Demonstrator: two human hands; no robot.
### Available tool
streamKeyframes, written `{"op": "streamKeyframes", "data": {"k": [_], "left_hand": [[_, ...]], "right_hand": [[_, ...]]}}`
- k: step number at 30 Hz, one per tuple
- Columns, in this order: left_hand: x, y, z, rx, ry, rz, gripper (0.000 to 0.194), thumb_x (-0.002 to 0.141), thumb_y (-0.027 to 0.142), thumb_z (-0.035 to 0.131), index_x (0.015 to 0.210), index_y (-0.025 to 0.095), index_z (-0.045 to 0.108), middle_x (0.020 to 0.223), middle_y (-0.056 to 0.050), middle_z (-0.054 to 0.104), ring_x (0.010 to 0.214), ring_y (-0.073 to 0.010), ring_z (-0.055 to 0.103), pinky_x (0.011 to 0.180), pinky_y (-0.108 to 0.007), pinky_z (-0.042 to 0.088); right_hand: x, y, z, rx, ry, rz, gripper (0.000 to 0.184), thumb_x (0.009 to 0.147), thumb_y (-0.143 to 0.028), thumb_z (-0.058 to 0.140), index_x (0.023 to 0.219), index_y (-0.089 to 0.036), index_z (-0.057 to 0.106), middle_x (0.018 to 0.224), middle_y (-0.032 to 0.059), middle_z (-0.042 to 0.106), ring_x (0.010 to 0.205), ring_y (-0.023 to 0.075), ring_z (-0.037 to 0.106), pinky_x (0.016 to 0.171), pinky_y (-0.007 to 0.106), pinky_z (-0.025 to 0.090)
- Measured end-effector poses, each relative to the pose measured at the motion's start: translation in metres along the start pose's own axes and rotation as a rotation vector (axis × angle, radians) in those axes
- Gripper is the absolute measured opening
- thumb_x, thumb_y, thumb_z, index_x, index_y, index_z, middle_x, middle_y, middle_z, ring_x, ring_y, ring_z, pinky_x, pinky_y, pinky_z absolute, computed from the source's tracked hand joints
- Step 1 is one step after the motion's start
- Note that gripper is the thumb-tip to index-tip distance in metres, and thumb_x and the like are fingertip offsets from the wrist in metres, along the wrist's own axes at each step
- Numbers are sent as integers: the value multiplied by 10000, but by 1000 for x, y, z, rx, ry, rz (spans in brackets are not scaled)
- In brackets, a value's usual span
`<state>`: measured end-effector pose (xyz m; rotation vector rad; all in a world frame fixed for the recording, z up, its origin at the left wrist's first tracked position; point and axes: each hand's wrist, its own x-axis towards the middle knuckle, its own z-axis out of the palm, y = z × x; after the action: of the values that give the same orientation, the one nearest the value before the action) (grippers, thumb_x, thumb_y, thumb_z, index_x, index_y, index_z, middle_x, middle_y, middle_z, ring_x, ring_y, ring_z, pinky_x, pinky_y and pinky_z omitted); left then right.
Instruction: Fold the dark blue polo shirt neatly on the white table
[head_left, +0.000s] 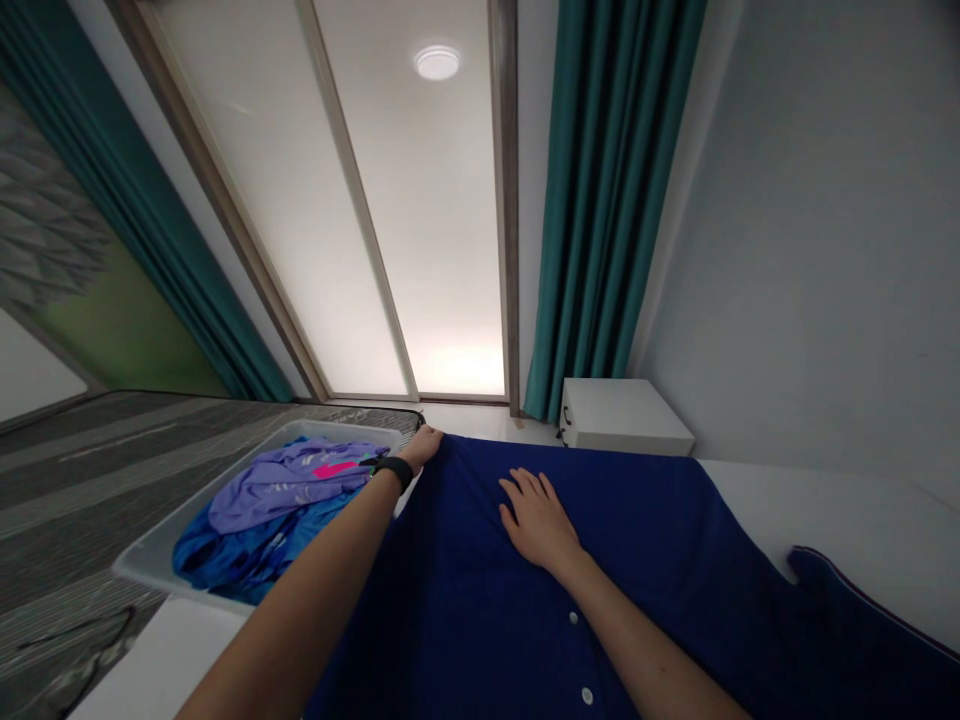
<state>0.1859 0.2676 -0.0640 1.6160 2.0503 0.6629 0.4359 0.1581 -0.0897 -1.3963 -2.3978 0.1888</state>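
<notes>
Shirt flattening, I judge: left hand pinches its far-left corner, right hand lies spread atop; next requires tautness.

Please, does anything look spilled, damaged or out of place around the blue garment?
Nothing stands out. The blue garment lies spread out, and the other clothes are heaped inside the bin.

Head-worn view faces forward, tipped down | close above a navy garment at lower center | pale framed panels farther off, upper center
</notes>
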Motion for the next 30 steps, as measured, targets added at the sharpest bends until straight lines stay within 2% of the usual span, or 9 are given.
{"op": "streamKeyframes", "data": {"k": [5,8,13,16,20,23,25,27,30], "left_hand": [[-6,7,3,-124,-94,-60,345,926,334,593,1216,148,570,1174,-99,618,990,-216,630,838,-408,549],[-11,11,8,-155,-25,-16,374,888,270,615,1236,144,564,1087,-101,672,956,-216,650,828,-350,543],[-26,6,17,-163,144,98,341,870,218,546,1208,182,579,1183,-76,661,1120,-216,604,957,-328,474],[-45,-2,21,-153,167,164,306,862,217,525,1155,174,600,1200,-76,660,1156,-214,590,1003,-326,444],[-77,-9,25,-131,149,247,394,814,230,586,1207,205,569,1205,-61,661,1184,-236,579,1022,-342,429],[-98,-10,23,-110,149,270,421,826,258,586,1243,214,542,1150,-61,675,1134,-245,606,957,-342,463],[-107,-9,20,-58,153,260,417,856,278,556,1266,207,522,1036,-56,691,980,-227,658,847,-317,491],[-113,-8,16,44,135,245,419,889,298,515,1296,200,495,912,-42,690,815,-205,668,732,-290,479],[-120,-8,9,242,71,219,430,924,340,471,1328,195,462,808,-42,683,774,-222,668,662,-280,434]], "right_hand": [[0,0,0,5,-6,-1,475,964,-331,338,1383,-183,505,1467,112,461,1397,250,329,1178,445,151],[0,1,2,8,-12,12,480,966,-338,335,1396,-193,493,1481,102,447,1407,245,312,1182,451,121],[0,5,2,-22,-19,94,514,973,-393,318,1428,-200,461,1515,102,405,1435,272,253,1170,540,49],[0,9,2,-43,-35,127,535,974,-409,308,1454,-204,426,1537,102,367,1450,272,217,1161,566,31],[-2,16,3,-72,-63,151,551,972,-417,301,1474,-212,393,1558,92,327,1462,271,186,1154,584,18],[-6,24,1,-93,-82,185,566,970,-437,291,1483,-214,378,1567,81,307,1467,270,170,1155,584,19],[-9,29,0,-112,-86,213,578,970,-450,283,1488,-209,369,1569,86,302,1468,271,168,1157,580,29],[-14,33,-2,-128,-81,232,580,970,-450,285,1489,-206,367,1567,91,304,1467,270,172,1160,571,40],[-19,35,-5,-120,-66,233,569,967,-434,305,1476,-194,391,1561,94,319,1463,270,190,1167,553,62]]}}
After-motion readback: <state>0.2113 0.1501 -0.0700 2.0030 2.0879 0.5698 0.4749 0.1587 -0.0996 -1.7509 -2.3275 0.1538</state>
